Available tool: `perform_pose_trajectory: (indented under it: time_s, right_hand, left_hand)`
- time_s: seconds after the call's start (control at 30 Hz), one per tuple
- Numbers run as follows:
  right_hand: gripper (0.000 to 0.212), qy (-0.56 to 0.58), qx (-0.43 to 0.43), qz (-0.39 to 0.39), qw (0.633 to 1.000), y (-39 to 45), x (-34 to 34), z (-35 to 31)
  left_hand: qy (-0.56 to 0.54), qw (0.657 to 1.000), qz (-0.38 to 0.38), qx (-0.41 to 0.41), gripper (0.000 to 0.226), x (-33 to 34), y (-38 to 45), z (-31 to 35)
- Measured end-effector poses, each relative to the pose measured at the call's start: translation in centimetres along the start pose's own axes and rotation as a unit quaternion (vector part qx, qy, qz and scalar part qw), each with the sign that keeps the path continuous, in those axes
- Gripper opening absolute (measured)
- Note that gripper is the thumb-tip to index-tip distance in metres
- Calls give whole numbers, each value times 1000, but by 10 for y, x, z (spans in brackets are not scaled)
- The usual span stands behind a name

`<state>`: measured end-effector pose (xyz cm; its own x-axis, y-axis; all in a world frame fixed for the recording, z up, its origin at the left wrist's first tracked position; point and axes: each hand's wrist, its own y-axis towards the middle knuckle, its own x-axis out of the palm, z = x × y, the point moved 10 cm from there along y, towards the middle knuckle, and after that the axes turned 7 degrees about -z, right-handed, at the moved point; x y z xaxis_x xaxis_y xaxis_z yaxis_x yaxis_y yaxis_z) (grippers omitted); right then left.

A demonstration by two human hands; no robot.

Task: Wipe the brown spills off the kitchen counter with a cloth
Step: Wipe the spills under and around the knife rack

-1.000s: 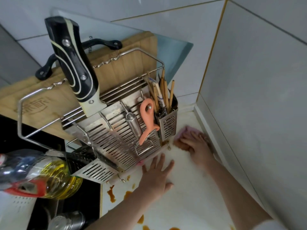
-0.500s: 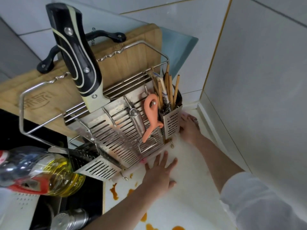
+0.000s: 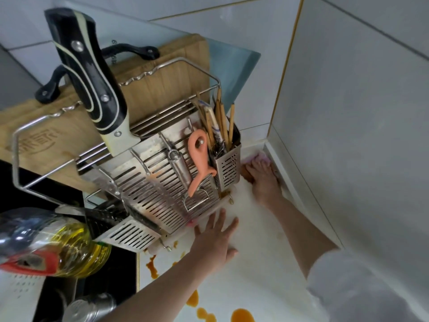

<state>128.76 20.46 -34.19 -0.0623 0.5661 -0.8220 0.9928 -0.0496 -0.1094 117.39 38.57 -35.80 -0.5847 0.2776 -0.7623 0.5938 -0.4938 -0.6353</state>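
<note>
Behind rack (image 3: 162, 182): right hand (image 3: 262, 180) presses soft, limp cloth (image 3: 261, 156) flat; left hand (image 3: 214, 242) spread, empty, beside rack.

Pink cloth (image 3: 260, 156) lies bunched in the white counter's (image 3: 262, 270) corner; brown spills (image 3: 241, 315) dot the near edge.

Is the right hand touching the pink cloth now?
Touching. In the head view the right hand lies on the pink cloth in the counter's corner; only the cloth's edge shows past the fingertips.
</note>
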Motion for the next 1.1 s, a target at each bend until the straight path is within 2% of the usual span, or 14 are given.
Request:
perform_pose_trajectory:
  time_s: [0.1,0.17,0.23,0.43,0.5,0.6,0.67,0.73,0.8,0.87,0.93,1.0,1.03,1.1]
  right_hand:
    - [68,12,-25,7,1000,-81,12,11]
    - [67,15,-51,-36,998,-117,23,20]
    - [62,25,-51,-91,994,-113,25,22]
    - [61,-17,23,-53,998,-25,14,3]
    - [58,-32,12,-52,998,-51,20,4]
    - [63,-33,0,-15,999,-155,22,17]
    - [64,-11,-24,-26,999,-224,38,11]
    - [66,-9,-72,-79,994,-264,59,-17]
    - [63,-21,-143,-149,978,-266,70,-42]
    - [59,-53,-185,-135,972,-230,53,-52]
    - [53,-6,-66,-71,995,-172,24,-20]
    - [58,-25,83,-25,996,-138,14,-1]
    - [61,-48,98,-9,994,-137,22,-13]
    - [57,-73,-12,-18,997,-169,61,-64]
  left_hand:
    - [-1,1000,-19,0,82,2,1,0]
    - [-4,1000,-25,0,82,2,2,1]
    - [-12,1000,-29,-4,82,1,3,0]
    - [5,1000,-22,-4,82,0,-2,1]
    - [1,1000,-25,-7,80,0,-2,-1]
    - [-22,999,-38,-10,72,-5,0,-1]
    - [-44,998,-50,-4,66,-9,-4,1]
    - [-50,998,-38,3,61,-14,-9,1]
    - [-63,998,-12,24,55,-22,-18,0]
    - [-82,996,12,41,56,-25,-31,-2]
    - [-100,994,18,50,62,-19,-41,-3]
    - [-113,992,30,43,66,-14,-48,-7]
    - [-110,992,40,37,67,-15,-47,-11]
    - [-88,995,42,38,70,-22,-45,-12]
